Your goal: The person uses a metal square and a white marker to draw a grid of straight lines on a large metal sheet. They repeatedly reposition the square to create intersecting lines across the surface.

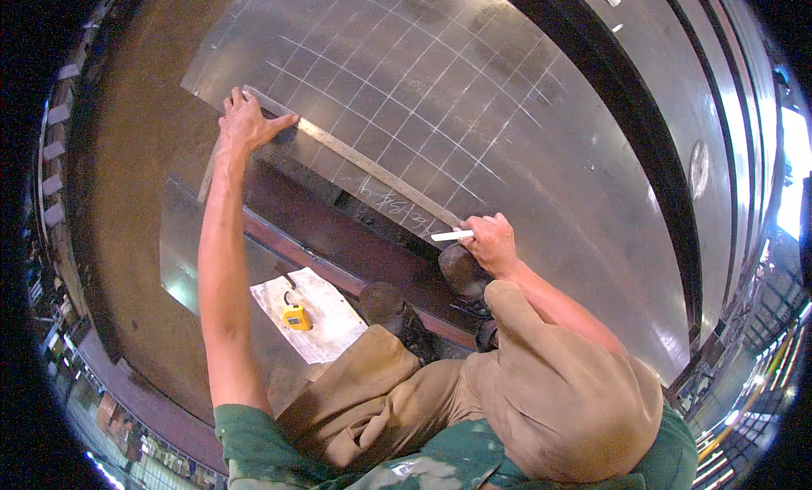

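A long metal straightedge [372, 169] lies slanting across a grey steel plate [575, 211] marked with a grid of white lines. My left hand [245, 124] presses on its far left end, fingers stretched and thumb spread out. A short bar [207, 170] shows beside my left wrist; whether it joins the straightedge is hidden. At the near right end, my right hand [491, 241] is closed around a white stick of chalk or a marker [452, 235]. Its knuckles rest by the straightedge's end. White handwriting [391, 204] sits on the plate just below the straightedge.
Below the plate edge runs a dark red steel beam [292, 251], by my boots [463, 270]. A stained paper sheet [326, 333] lies left of my knees with a yellow tape measure [297, 317] on it. A black curved beam [626, 101] stands along the right.
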Available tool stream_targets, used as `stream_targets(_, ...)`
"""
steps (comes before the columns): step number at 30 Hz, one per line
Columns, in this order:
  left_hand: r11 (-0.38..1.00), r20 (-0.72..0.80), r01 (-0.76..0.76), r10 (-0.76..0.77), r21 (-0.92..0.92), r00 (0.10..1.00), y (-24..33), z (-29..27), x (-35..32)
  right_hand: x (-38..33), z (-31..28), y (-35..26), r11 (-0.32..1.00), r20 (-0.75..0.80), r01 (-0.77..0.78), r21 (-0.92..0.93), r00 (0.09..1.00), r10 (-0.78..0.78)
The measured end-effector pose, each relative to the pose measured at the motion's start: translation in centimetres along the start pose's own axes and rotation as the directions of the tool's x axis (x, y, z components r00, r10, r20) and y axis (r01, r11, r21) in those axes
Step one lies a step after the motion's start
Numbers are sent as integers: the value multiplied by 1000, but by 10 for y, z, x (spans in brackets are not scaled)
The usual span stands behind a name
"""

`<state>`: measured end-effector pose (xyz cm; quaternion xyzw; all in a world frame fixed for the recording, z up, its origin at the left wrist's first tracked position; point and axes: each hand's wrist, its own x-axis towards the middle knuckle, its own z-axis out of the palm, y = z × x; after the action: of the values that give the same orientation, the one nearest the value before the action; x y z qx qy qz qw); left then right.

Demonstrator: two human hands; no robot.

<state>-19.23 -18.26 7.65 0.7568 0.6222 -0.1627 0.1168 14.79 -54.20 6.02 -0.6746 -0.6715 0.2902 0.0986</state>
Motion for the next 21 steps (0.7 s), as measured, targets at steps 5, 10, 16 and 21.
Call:
stream_targets(5,1000,61,11,-10,-16,998,12,-4,-5,-2,-4,0,1000,-24,26,6,999,-26)
stream_targets(10,1000,79,19,-19,1,997,9,-5,-6,-1,-1,-1,999,-49,29,21,998,-28)
stream_targets(16,998,106,45,-40,-39,994,13,0,-11,-1,1,-2,1000,-51,7,13,999,-6)
stream_targets(21,996,125,71,-64,-58,990,12,6,-7,0,0,-2,1000,-2,-16,4,1000,16)
